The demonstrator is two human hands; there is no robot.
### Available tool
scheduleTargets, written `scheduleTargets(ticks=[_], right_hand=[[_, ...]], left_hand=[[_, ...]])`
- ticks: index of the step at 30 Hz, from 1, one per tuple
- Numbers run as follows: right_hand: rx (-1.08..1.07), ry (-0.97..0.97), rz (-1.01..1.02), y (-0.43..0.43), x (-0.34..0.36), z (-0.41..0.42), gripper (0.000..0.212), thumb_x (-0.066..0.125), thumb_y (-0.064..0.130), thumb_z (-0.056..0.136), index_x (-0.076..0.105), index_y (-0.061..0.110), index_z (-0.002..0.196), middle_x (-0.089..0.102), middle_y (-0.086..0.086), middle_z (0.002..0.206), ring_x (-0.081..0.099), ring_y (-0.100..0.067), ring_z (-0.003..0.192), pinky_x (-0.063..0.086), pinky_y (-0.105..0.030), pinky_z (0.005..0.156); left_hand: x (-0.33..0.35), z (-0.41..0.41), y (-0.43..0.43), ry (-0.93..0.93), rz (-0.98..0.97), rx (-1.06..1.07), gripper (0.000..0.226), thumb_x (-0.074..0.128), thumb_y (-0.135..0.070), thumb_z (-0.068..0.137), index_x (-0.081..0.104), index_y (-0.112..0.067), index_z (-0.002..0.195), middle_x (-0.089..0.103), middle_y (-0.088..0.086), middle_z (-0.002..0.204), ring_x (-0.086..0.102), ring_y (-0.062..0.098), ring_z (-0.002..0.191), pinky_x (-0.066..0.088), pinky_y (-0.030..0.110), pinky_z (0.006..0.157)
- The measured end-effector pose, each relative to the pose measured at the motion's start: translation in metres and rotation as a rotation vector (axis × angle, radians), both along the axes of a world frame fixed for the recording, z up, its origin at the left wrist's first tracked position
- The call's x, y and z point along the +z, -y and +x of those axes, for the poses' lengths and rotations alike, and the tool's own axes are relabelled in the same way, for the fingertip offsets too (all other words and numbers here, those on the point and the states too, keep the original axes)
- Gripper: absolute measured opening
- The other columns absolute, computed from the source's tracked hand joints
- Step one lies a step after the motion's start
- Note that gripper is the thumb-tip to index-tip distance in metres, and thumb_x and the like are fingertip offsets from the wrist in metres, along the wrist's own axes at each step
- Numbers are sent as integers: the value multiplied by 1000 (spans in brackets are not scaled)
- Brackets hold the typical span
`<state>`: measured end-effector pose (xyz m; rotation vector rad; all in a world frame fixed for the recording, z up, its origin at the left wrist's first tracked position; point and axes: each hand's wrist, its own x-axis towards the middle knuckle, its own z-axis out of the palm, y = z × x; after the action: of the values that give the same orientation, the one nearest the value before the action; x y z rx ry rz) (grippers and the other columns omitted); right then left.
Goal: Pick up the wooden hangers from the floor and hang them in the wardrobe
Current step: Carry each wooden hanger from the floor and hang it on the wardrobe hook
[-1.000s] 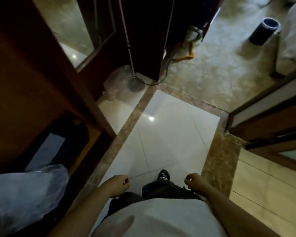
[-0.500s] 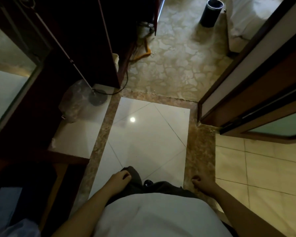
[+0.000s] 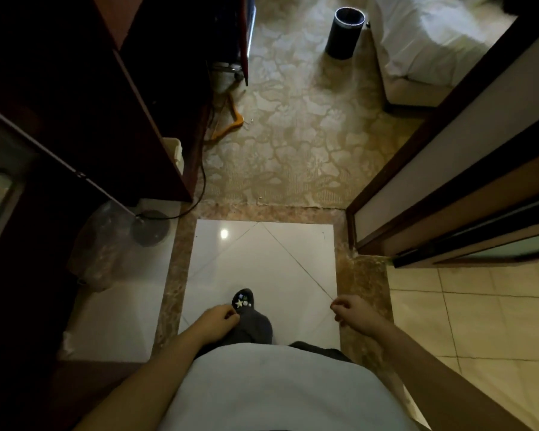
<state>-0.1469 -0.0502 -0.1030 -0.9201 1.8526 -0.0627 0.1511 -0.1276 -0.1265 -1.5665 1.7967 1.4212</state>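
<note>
Wooden hanger (image 3: 227, 120) is the only one I can spot, lying flat on the patterned carpet (image 3: 296, 141) at about 11 o'clock in the view, right by the foot of the dark wooden unit (image 3: 131, 113) that fills the 9 to 11 o'clock side. One end of it tucks into the shadow there, so I can't tell if it's touching anything.

Both hands are down low and well apart, either side of the body. Left hand (image 3: 219, 322) is at 7 o'clock, fingers loosely curled, nothing in it. Right hand (image 3: 352, 311) is at 5 o'clock, same deal, relaxed and not holding anything. Neither is anywhere near the hanger.

Between the hands there's a dark shoe (image 3: 245, 301) with little star charms on the toe, standing on the glossy white tile (image 3: 262, 256).

Other stuff: black cylindrical bin (image 3: 344, 35) upright on the carpet at 1 o'clock, just beside a white bed (image 3: 433, 42). Round stand base (image 3: 151, 227) with a black cable (image 3: 199, 194) at 9 o'clock, and a clear plastic bag (image 3: 100, 244) next to it. Door frame (image 3: 417, 181) runs along the 3 o'clock side.
</note>
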Motion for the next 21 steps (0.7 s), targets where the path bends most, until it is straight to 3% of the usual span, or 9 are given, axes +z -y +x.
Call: scheduleTargets(ticks=[4, 9, 13, 17, 21], right_hand=[[-92, 26, -114, 90, 12, 3, 20, 46, 16, 96, 61, 10, 108, 64, -8, 92, 62, -21, 85, 52, -30, 78], [-145, 47, -115, 151, 16, -3, 18, 45, 17, 96, 60, 15, 106, 64, -4, 93, 62, -20, 90, 55, -34, 85], [-241, 34, 2, 172, 5, -31, 16, 45, 17, 97, 59, 14, 104, 60, -3, 93, 60, -18, 89, 52, -28, 80], [-325, 46, 92, 191, -6, -67, 17, 45, 13, 97, 61, 8, 100, 60, -6, 86, 58, -16, 77, 50, -22, 67], [-295, 41, 116, 253, -15, -117, 20, 44, 11, 97, 62, 2, 101, 61, -10, 89, 56, -13, 74, 47, -15, 60]], left_hand=[[9, -6, 89, 10, -30, -31, 24, 46, -25, 96, 59, -11, 110, 62, 10, 113, 56, 19, 95, 44, 27, 82], [16, -29, 175, -31, -37, -46, 23, 48, -24, 95, 60, -10, 110, 62, 11, 113, 56, 19, 94, 46, 30, 86], [25, -69, 252, -76, -40, -68, 23, 46, -25, 95, 60, -12, 109, 62, 10, 109, 59, 24, 100, 47, 33, 86], [33, -114, 324, -179, -47, 5, 12, 47, -23, 95, 58, -17, 94, 63, 17, 100, 59, 26, 88, 50, 43, 86], [35, -162, 393, -190, -60, 88, 20, 45, -15, 97, 58, -5, 108, 59, 14, 97, 55, 26, 90, 45, 34, 82]])
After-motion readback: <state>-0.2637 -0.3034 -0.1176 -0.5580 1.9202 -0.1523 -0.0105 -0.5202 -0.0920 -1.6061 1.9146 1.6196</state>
